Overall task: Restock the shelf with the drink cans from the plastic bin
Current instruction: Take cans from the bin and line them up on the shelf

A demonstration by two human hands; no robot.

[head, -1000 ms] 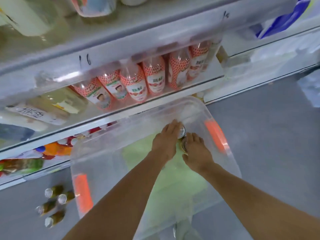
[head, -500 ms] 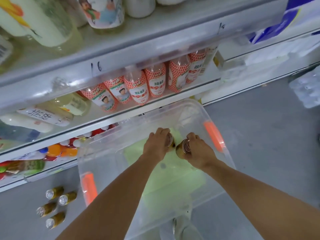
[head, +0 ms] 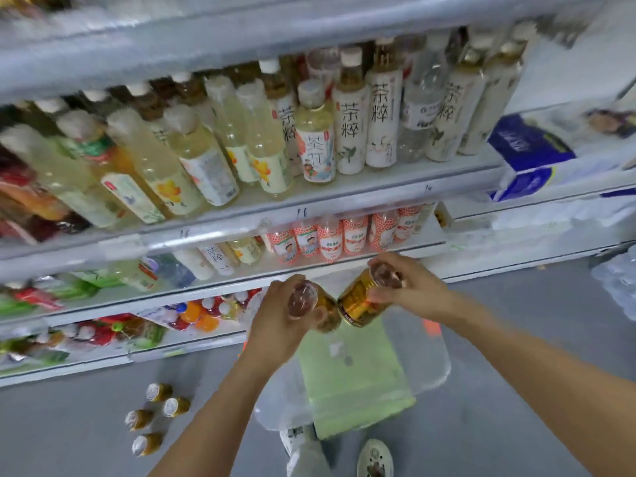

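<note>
My left hand [head: 280,321] grips a gold drink can [head: 327,313], its pink-lidded top facing me. In my right hand [head: 411,287] is a second gold can [head: 359,299], tilted so that its base nearly touches the first can. Both cans hang above the clear plastic bin [head: 433,366], which stands on the floor below the shelf [head: 241,273]. The bin has orange handles and a pale green sheet on its bottom; no cans show inside it.
Several gold cans [head: 156,418] stand on the grey floor at the lower left. The shelves hold rows of tea bottles [head: 351,115], red-and-white bottles [head: 330,239] and orange drinks lower down. Blue and white packs [head: 530,149] lie at the right. My shoes [head: 375,457] show at the bottom.
Both hands have lifted one can each out of the bin and raised them to the height of the lower shelf. My view has tilted upward, showing more shelves.
</note>
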